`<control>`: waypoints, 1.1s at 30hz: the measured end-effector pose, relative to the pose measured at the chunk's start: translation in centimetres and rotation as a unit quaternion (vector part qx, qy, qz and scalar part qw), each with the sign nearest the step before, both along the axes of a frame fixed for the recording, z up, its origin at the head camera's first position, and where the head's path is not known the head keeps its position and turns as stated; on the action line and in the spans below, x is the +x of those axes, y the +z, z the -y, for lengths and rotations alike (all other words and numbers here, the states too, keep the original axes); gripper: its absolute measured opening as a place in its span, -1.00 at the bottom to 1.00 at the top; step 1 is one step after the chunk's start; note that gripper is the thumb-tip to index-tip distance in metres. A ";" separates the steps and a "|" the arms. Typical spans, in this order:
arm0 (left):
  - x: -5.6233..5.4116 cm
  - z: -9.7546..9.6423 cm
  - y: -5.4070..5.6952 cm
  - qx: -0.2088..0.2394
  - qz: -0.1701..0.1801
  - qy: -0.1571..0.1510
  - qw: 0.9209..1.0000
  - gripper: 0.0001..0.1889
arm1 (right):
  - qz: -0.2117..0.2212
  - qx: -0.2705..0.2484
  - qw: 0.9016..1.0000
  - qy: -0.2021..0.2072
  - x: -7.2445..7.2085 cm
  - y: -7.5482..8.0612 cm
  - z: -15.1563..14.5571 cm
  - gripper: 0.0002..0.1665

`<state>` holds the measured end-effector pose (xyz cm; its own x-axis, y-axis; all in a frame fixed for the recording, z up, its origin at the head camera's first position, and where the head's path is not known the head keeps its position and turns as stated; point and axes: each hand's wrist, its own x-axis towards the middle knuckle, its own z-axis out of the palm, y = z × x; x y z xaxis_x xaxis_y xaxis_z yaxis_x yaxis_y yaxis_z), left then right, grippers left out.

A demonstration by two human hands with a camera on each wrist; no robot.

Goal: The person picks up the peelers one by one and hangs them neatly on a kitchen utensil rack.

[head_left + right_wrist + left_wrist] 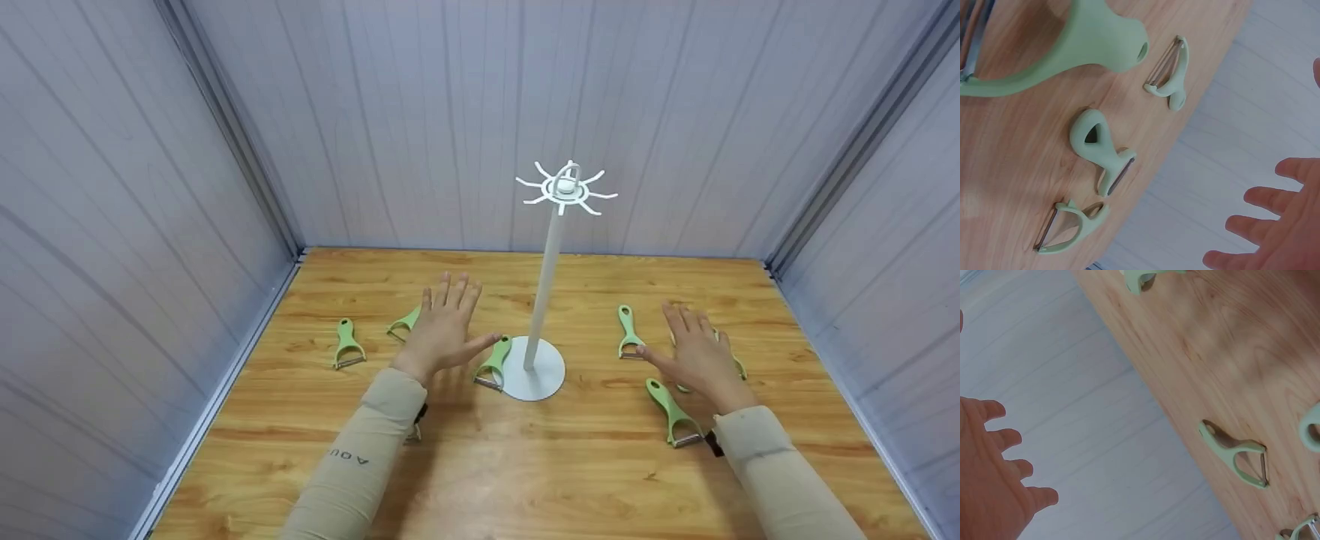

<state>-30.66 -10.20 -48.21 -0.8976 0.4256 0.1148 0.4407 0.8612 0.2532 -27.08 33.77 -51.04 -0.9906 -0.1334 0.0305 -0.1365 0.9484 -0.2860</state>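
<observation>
My left hand (442, 334) hovers over the table left of a white stand, fingers straight and spread, holding nothing. Under and beside it lie green peelers: one peeler (405, 322) partly hidden behind the hand, another peeler (495, 361) overlapping the stand's round base (547, 379). On the right, my right hand (703, 356) is likewise spread and holds nothing. It partly covers peelers there; a peeler (628, 331) lies by its thumb and a nearer peeler (673, 412) below. The right wrist view shows several peelers, including one peeler (1098, 140) in the middle.
The white stand's pole (544, 285) rises to a ring of curved hooks (566, 191). A peeler (347, 345) lies at far left, and another is mostly hidden under the left sleeve (360, 450). Pale panel walls (480, 127) enclose the wooden table (540, 472) on three sides.
</observation>
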 end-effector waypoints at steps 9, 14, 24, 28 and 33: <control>-0.3 -1.4 0.4 0.032 0.019 -0.008 0.999 0.06 | 0.004 -0.003 1.000 0.006 0.7 -0.6 -0.5 0.28; -0.4 -2.4 0.5 0.063 0.027 -0.025 0.997 0.05 | 0.010 -0.020 1.000 0.010 1.2 -1.1 -0.8 0.29; -0.6 -4.2 0.5 0.156 0.066 -0.066 0.983 0.00 | 0.032 -0.041 0.999 -0.003 2.6 -2.2 -1.1 0.28; -0.7 -4.8 0.6 0.173 0.078 -0.068 0.980 -0.01 | 0.028 -0.036 0.999 -0.002 2.9 -2.5 -1.2 0.19; -0.9 -5.6 0.7 0.218 0.099 -0.072 0.968 0.01 | 0.050 -0.044 0.998 -0.004 3.1 -2.8 -1.4 0.18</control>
